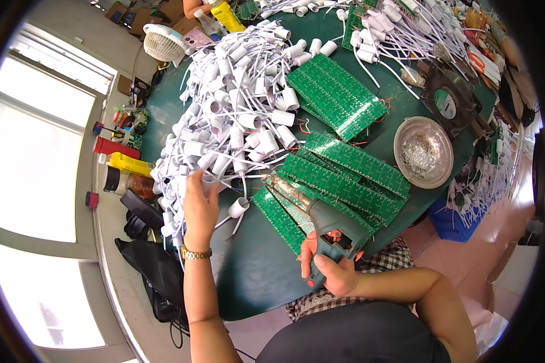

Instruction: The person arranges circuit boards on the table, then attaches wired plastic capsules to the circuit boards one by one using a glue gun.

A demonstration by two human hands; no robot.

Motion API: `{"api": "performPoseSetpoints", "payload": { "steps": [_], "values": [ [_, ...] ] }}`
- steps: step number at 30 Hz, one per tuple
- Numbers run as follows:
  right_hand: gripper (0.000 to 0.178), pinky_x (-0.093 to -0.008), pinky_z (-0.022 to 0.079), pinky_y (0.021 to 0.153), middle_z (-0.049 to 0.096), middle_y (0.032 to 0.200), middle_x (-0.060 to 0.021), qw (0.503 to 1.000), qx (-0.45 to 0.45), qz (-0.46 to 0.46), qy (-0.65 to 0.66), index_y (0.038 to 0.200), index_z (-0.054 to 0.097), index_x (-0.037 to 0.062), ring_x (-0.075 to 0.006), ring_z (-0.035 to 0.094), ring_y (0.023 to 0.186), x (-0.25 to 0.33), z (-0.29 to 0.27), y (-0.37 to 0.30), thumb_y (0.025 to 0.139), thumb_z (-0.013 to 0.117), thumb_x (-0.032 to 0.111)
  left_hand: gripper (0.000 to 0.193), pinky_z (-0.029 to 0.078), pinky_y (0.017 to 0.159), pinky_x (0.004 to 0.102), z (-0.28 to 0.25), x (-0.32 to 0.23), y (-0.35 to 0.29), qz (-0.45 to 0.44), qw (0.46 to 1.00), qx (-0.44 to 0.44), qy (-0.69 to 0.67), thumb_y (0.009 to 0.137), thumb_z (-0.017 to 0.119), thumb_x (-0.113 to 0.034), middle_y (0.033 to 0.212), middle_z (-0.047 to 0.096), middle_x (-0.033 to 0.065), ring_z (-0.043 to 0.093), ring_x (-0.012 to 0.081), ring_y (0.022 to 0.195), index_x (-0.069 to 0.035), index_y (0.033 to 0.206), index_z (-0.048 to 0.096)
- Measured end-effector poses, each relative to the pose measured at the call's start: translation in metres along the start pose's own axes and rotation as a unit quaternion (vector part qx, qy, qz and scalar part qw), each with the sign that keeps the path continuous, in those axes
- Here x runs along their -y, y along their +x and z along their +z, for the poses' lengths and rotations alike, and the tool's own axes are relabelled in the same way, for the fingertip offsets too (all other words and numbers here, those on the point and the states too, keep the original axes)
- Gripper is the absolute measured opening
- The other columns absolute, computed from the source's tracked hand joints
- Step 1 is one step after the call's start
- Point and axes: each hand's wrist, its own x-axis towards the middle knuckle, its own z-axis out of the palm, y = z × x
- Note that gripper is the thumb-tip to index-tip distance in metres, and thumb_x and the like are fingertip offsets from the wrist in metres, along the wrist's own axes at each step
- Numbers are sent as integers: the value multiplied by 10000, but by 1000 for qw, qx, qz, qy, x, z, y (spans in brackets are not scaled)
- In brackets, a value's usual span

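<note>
My right hand is closed around the handle of a grey-green soldering gun. The gun's long metal nose points up and left over a fanned stack of green circuit boards. At the near edge of a big heap of white plastic cylinders with wire tails, my left hand has its thumb and fingers about one white cylinder. Just right of that hand, a single cylinder with a wire lies on the dark green table.
Another stack of circuit boards lies farther back. On the right are a round bowl with silvery bits and a black fan. A white fan and a yellow bottle stand behind. A blue crate sits below the table's right edge.
</note>
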Motion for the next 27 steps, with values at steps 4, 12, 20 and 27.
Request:
{"api": "performPoseSetpoints", "payload": {
  "steps": [4,12,20,27],
  "values": [
    [390,-404,445,811,566,891,-107,1000,10,-15,-22,1295,393,97,-168,587,693,0,-1,1,948,518,224,180,506,691,349,-24,29,4,-10,976,-194,-102,903,582,-12,1003,611,154,585,210,742,1,1082,580],
    [432,-409,441,841,574,828,-94,988,98,-17,-114,1306,366,93,-164,578,721,-2,-12,4,950,514,288,184,497,674,309,-133,-38,2,71,938,-337,41,880,559,67,1121,577,146,572,197,860,22,1048,620],
    [458,-423,443,850,592,801,-107,995,46,-23,-88,1292,350,91,-180,581,719,-3,-7,0,940,523,328,213,381,745,366,-8,-68,-37,96,993,67,-15,696,724,-36,1023,591,59,541,218,806,-112,884,661],
    [491,-427,444,840,579,926,-148,994,53,-49,-82,1321,377,102,-199,618,697,-6,-9,-1,916,568,303,156,388,853,385,27,-46,-44,20,993,0,-117,650,694,-19,1077,576,102,508,280,958,-80,779,630]
  ]
}}
